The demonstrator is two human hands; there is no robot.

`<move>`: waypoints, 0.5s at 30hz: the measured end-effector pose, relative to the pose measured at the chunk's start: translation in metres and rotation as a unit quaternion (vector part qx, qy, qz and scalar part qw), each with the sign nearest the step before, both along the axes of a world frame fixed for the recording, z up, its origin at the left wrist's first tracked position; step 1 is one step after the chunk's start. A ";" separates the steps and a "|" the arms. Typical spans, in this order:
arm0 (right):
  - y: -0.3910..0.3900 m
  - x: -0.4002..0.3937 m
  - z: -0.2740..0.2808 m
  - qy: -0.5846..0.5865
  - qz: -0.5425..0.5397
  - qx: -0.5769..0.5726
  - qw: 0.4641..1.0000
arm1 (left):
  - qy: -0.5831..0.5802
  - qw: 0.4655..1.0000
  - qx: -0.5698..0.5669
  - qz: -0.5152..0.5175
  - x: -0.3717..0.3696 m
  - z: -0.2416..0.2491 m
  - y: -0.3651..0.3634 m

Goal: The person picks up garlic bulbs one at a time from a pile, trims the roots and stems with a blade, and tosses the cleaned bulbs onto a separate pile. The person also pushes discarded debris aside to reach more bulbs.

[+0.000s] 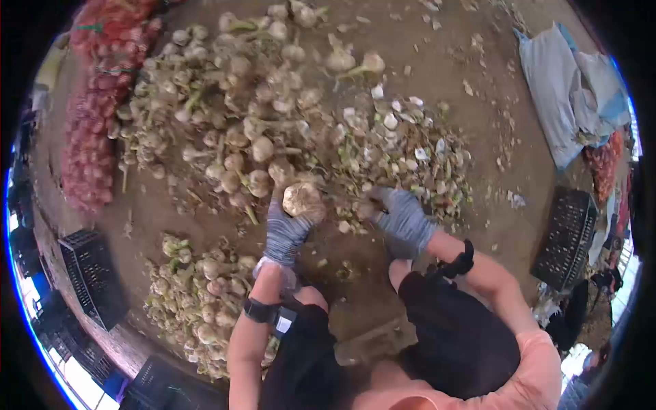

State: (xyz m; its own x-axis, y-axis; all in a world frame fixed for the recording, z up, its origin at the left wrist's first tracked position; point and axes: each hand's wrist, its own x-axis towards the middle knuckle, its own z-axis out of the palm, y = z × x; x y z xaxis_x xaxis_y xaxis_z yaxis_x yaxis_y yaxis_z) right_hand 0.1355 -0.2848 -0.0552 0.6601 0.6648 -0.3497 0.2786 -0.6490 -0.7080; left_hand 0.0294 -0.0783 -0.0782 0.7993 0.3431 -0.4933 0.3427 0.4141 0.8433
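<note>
My left hand (pixel 287 229), in a grey knitted glove, is closed around a garlic bulb (pixel 301 199) whose pale round base faces up. Just to its right, my right hand (pixel 404 220) wears a matching glove with its fingers curled in. Something small and dark shows at those fingertips, too blurred to name. Beyond the left hand spreads a big heap of garlic bulbs (pixel 236 140) with stalks on. Under and past the right hand lie trimmed stalks and scraps (pixel 410 154). Another garlic pile (pixel 208 290) lies beside my left forearm.
Red mesh sacks of garlic (pixel 89 150) stand at the left, near a black plastic crate (pixel 92 273). On the right are a white woven sack (pixel 553 96) and another black crate (pixel 566 236). Bits of peel litter the brown floor (pixel 444 61).
</note>
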 end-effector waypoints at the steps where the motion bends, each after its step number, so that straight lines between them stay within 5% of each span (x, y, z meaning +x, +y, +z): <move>1: 0.001 0.000 0.006 -0.035 0.037 -0.015 0.999 | -0.014 0.997 -0.080 0.012 0.000 0.003 -0.009; 2: 0.001 -0.003 0.007 -0.075 0.046 -0.017 0.996 | -0.005 0.996 -0.088 0.009 -0.001 0.007 -0.016; 4: 0.001 -0.002 0.018 -0.079 0.082 -0.046 0.992 | 0.015 0.983 0.144 -0.112 0.001 0.011 -0.027; 7: 0.008 0.000 0.022 -0.102 0.164 -0.092 0.977 | -0.049 0.988 0.024 -0.145 -0.007 -0.016 -0.029; 8: 0.011 -0.002 0.022 -0.104 0.170 -0.090 0.976 | 0.001 0.968 0.182 -0.174 -0.014 -0.003 -0.032; 9: 0.014 -0.002 0.023 -0.106 0.176 -0.088 0.975 | 0.001 0.967 0.182 -0.177 -0.020 -0.011 -0.035; 11: 0.016 0.003 0.024 -0.105 0.193 -0.093 0.971 | -0.017 0.994 -0.033 -0.101 -0.024 -0.024 -0.039; 15: 0.014 0.003 0.010 -0.110 0.202 -0.136 0.964 | 0.029 0.972 0.101 -0.208 -0.018 -0.009 -0.038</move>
